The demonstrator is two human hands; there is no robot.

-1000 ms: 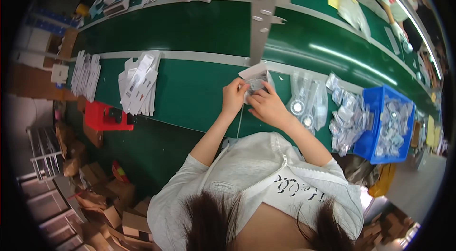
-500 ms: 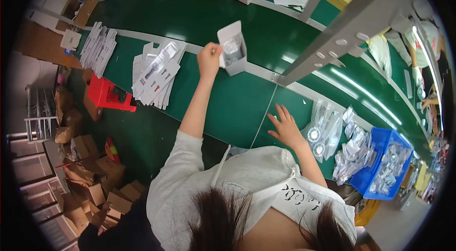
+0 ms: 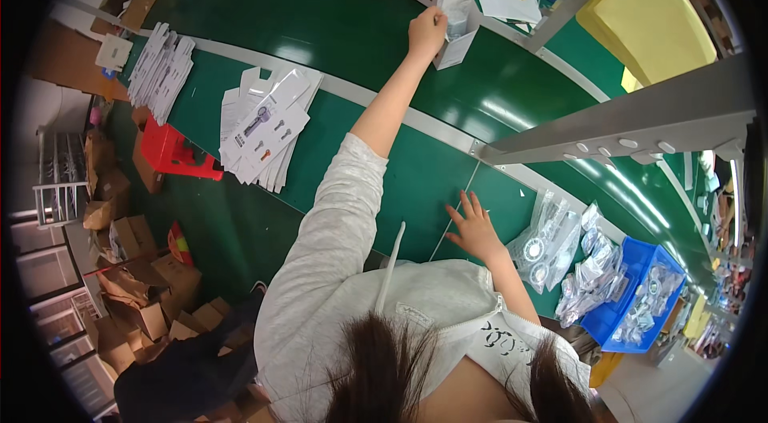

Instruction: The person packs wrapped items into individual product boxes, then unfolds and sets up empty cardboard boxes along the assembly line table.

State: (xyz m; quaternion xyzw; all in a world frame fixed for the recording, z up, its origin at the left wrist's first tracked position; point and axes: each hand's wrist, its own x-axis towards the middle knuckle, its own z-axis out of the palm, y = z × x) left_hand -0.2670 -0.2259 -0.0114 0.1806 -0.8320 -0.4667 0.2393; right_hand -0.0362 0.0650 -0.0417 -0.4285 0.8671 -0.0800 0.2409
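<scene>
My left hand (image 3: 426, 29) is stretched far out over the green conveyor belt (image 3: 336, 31), gripping an open white carton (image 3: 456, 23) that stands on the belt. My right hand (image 3: 474, 227) rests with fingers spread on the green worktable (image 3: 416, 175) close to my body, holding nothing. Clear bags with round parts (image 3: 552, 247) lie just right of that hand.
A stack of flat white cartons (image 3: 268, 127) lies left of my arm, another stack (image 3: 160, 71) farther left. A blue bin (image 3: 640, 303) of bagged parts stands at the right. A grey metal rail (image 3: 632, 131) crosses above. Red stool (image 3: 172, 153) and cardboard boxes (image 3: 136, 295) on the floor.
My left hand carried the white carton from the table edge out onto the belt, reaching farther away. My right hand let go and dropped flat onto the table.
</scene>
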